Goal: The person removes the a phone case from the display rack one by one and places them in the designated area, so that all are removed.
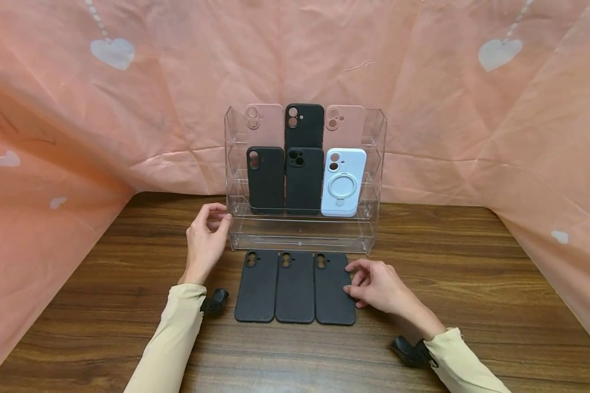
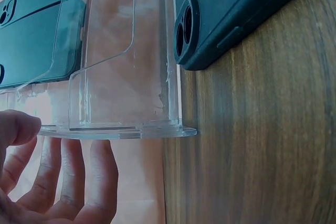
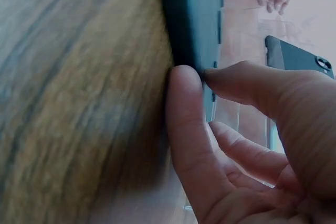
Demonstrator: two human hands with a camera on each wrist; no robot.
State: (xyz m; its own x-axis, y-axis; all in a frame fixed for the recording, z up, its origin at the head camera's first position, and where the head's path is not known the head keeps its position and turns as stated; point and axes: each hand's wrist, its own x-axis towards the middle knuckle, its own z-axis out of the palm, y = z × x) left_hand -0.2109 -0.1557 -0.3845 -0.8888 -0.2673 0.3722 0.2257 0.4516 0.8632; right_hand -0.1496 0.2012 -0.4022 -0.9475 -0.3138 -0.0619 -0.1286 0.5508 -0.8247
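My left hand (image 1: 207, 234) is at the left side of a clear tiered display stand (image 1: 300, 240). In the left wrist view its fingers (image 2: 102, 177) meet the outside of the side panel, with the thumb near the panel's edge. My right hand (image 1: 378, 285) touches the right edge of the rightmost flat black phone case (image 1: 335, 295); the right wrist view shows fingertips (image 3: 185, 80) against that edge. Beside it lie a middle black case (image 1: 295, 295) and a left black case (image 1: 257, 295), in a row before the stand.
On the stand's front occupied tier are a black case (image 1: 267, 183), another black case (image 1: 304, 183) and a white case with a ring (image 1: 343, 188). Behind stand a pink case (image 1: 267, 128), a black case (image 1: 305, 128) and a second pink case (image 1: 346, 128). Pink cloth (image 1: 423, 98) surrounds the wooden table (image 1: 472, 273).
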